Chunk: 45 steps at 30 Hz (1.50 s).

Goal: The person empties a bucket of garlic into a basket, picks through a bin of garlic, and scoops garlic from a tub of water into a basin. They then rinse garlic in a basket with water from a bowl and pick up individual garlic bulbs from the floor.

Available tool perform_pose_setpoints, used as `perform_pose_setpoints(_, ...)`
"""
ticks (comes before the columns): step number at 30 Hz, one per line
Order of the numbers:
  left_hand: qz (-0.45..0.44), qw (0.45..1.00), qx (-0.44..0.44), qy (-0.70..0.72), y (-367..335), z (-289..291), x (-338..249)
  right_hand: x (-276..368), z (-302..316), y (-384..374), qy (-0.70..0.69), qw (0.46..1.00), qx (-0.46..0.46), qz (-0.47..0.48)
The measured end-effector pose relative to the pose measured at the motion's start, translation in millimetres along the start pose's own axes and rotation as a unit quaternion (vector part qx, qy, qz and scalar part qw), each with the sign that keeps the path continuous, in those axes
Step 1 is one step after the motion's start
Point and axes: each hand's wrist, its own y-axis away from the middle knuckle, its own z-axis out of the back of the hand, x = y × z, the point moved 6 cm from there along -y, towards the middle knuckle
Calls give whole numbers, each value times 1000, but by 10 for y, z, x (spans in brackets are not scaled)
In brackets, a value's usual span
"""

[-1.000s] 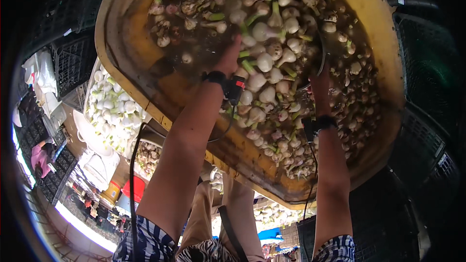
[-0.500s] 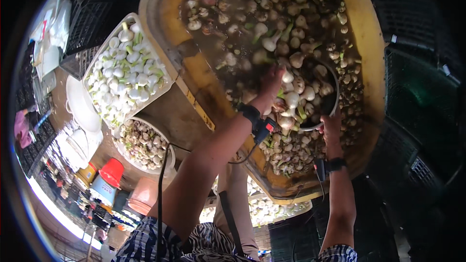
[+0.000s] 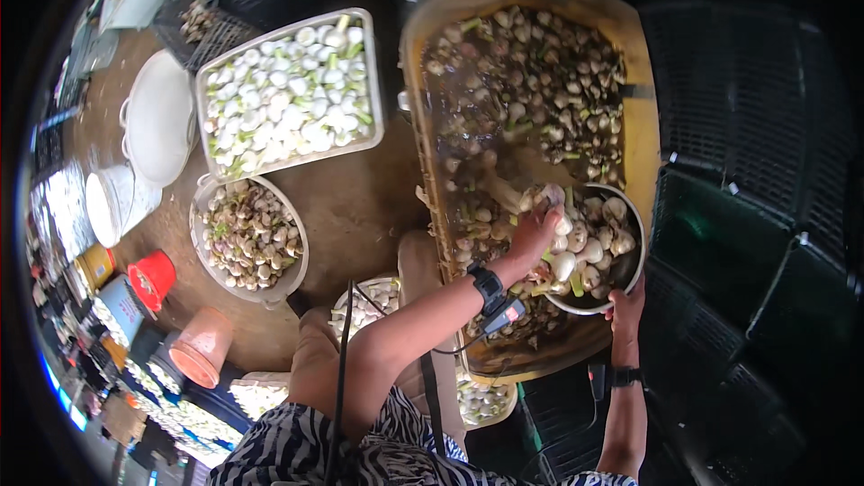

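A yellow tub point(image 3: 641, 148) holds murky water and many brownish garlic bulbs point(image 3: 522, 45). My left hand point(image 3: 537, 232) is closed around a garlic bulb or two point(image 3: 544, 198) at the left side of a round metal bowl point(image 3: 641, 247). A pale blurred streak beside these fingers I cannot make out. White garlic bulbs point(image 3: 576, 247) with short green stems lie in the bowl, browner ones near its right side. My right hand point(image 3: 625, 310) grips the bowl's near right rim, its fingers partly hidden. The bowl sits tilted inside the tub's near right part.
Left of the tub stands a pale rectangular crate point(image 3: 378, 81) of white garlic. Below it is a round basin point(image 3: 301, 270) of brownish garlic. A white oval basin point(image 3: 157, 117), a red bucket point(image 3: 151, 277) and an orange bucket point(image 3: 202, 346) stand farther left. Dark crates point(image 3: 729, 126) line the right.
The whole view has shifted, showing more floor and containers at the left. My left hand now holds garlic raised at the bowl's edge. My right hand stays on the bowl's rim.
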Motion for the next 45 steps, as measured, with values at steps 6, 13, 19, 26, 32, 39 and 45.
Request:
perform_pose_setpoints(6,-14,1000,15,14,1009,865,-505,1107,-448,966,52,995,76,23)
perform_pose_setpoints(13,-64,902,-164,393,2404,2850,-312,1543,-2004,1968,110,926,173,318)
perform_pose_setpoints(19,-259,791,-312,458,3247,4920,950,1745,-4534,3252,423,795,235,366)
perform_pose_setpoints(26,30,739,-428,520,3673,5911,2355,1746,-6618,3921,467,664,238,533)
perform_pose_setpoints(32,67,715,-415,559,3881,5533,2620,1657,-6994,4572,545,565,237,572)
perform_pose_setpoints(39,80,792,-383,469,3647,5188,2326,2044,-6859,4139,509,593,166,601)
perform_pose_setpoints(45,35,877,-349,328,3138,4930,2347,2467,-6154,3839,382,701,221,560)
